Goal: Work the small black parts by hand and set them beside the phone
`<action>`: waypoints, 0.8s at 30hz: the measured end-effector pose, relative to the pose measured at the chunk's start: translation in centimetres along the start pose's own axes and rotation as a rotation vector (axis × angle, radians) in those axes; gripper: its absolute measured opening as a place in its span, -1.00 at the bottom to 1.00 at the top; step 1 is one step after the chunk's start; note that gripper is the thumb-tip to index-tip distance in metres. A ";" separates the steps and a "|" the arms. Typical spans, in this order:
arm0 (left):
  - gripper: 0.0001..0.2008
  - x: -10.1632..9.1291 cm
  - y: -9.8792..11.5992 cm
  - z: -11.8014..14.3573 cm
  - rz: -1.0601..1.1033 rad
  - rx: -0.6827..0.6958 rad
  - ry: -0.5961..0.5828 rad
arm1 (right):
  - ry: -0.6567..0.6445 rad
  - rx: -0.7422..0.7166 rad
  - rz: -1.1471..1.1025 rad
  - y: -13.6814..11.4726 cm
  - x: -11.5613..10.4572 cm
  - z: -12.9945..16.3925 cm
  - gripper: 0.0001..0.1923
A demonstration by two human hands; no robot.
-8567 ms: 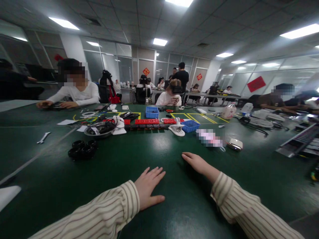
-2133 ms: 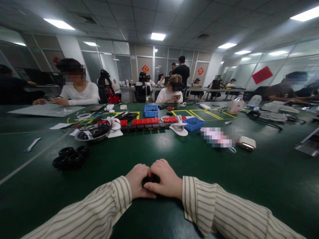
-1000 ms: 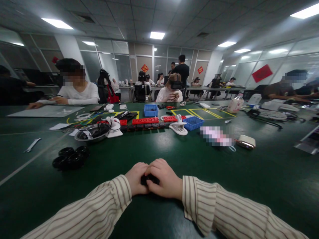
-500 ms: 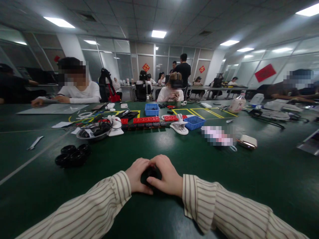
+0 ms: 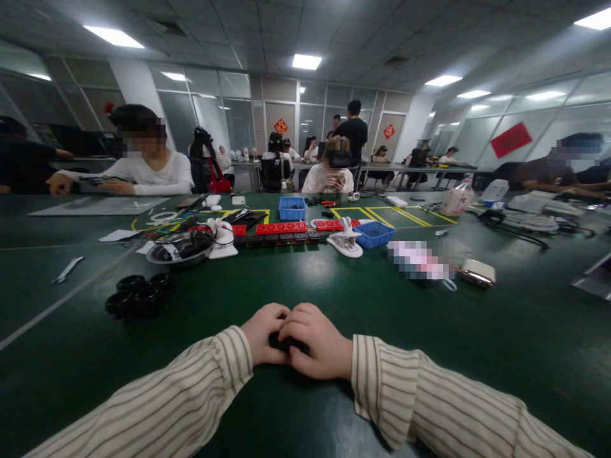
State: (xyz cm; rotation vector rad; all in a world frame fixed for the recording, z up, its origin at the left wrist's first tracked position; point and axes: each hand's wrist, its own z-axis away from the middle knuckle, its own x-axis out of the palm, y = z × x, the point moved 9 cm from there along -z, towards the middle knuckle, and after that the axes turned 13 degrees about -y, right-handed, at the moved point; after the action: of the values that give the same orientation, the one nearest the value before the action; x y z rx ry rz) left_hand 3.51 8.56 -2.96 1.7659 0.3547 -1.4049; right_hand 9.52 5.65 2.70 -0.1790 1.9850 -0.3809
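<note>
My left hand (image 5: 261, 332) and my right hand (image 5: 321, 343) meet low in the middle of the head view, just above the green table. Between them is a small black object (image 5: 285, 343), mostly covered by my fingers, so its kind cannot be made out. The left fingers curl round its left side. Over its top and right side bend the fingers of my right hand. Left of my hands, several glossy black round parts (image 5: 139, 296) stand bunched together on the table.
Across the green table (image 5: 229, 280) run red power strips (image 5: 281, 228), a white clip stand (image 5: 345, 238), blue bins (image 5: 375, 235) and a bowl of cables (image 5: 179, 251). A wrench (image 5: 68, 270) lies left, a gold-edged case (image 5: 477, 273) right. People sit around the table.
My right hand has turned and its fingers have come down over the black object. The gap between my two hands has narrowed.
</note>
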 end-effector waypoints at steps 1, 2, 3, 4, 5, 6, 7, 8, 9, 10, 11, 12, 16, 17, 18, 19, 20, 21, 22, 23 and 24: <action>-0.73 0.0 0.0 0.0 -0.002 0.009 -0.002 | -0.013 -0.045 -0.002 -0.5 0.1 0.0 -0.81; -0.73 0.0 -0.1 0.0 -0.005 0.013 0.000 | -0.026 -0.082 -0.004 -0.9 0.2 -0.1 -0.80; -0.70 -0.1 -0.1 0.0 -0.006 0.014 0.003 | -0.033 -0.111 -0.005 -1.2 0.2 -0.1 -0.79; -0.66 -0.1 0.0 0.0 -0.004 0.012 0.005 | -0.031 -0.129 -0.008 -1.5 0.2 -0.1 -0.79; -0.62 -0.1 0.0 0.0 0.002 0.007 0.006 | -0.022 -0.137 -0.013 -1.6 0.0 -0.1 -0.79; -0.57 -0.2 0.1 0.0 0.009 0.003 0.008 | -0.007 -0.134 -0.017 -1.6 -0.2 -0.1 -0.78; -0.52 -0.2 0.2 0.0 0.017 -0.004 0.014 | 0.012 -0.121 -0.020 -1.5 -0.4 0.0 -0.75; -0.47 -0.3 0.3 0.1 0.024 -0.014 0.024 | 0.028 -0.101 -0.022 -1.4 -0.7 0.0 -0.72; -0.43 -0.3 0.4 0.2 0.027 -0.028 0.036 | 0.042 -0.076 -0.024 -1.2 -0.8 0.0 -0.67; -0.39 -0.3 0.5 0.2 0.025 -0.045 0.047 | 0.056 -0.045 -0.026 -0.8 -1.0 0.1 -0.62; -0.36 -0.2 0.5 0.2 0.018 -0.062 0.054 | 0.070 -0.009 -0.025 -0.5 -1.1 0.2 -0.57; -0.34 -0.1 0.6 0.2 0.009 -0.080 0.057 | 0.086 0.027 -0.023 -0.1 -1.1 0.2 -0.52; -0.42 0.1 0.4 0.2 0.003 -0.119 0.066 | 0.138 0.138 0.007 1.2 -1.1 0.6 -0.41; -0.48 0.0 0.4 0.2 0.012 -0.119 0.071 | 0.135 0.150 0.016 1.3 -1.0 0.6 -0.41; -0.53 -0.1 0.3 0.2 0.022 -0.116 0.075 | 0.127 0.159 0.024 1.4 -0.8 0.5 -0.43; -0.55 -0.2 0.2 0.1 0.031 -0.113 0.076 | 0.115 0.166 0.030 1.5 -0.7 0.5 -0.47; -0.57 -0.3 0.2 0.1 0.038 -0.111 0.075 | 0.104 0.167 0.031 1.5 -0.7 0.4 -0.52; -0.57 -0.3 0.1 0.0 0.045 -0.111 0.072 | 0.093 0.156 0.028 1.3 -0.6 0.4 -0.58; -0.58 -0.4 0.0 0.0 0.050 -0.111 0.065 | 0.084 0.137 0.021 1.1 -0.6 0.3 -0.65; -0.59 -0.3 0.0 0.0 0.054 -0.110 0.056 | 0.074 0.108 0.013 0.8 -0.6 0.2 -0.72; -0.61 -0.3 0.0 -0.1 0.055 -0.110 0.046 | 0.064 0.071 0.004 0.3 -0.5 0.1 -0.78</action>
State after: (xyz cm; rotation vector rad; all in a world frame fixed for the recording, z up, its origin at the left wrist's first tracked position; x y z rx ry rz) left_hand 3.44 8.71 -2.72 1.7083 0.3976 -1.2835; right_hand 9.87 6.10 2.97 -0.1188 2.0311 -0.4586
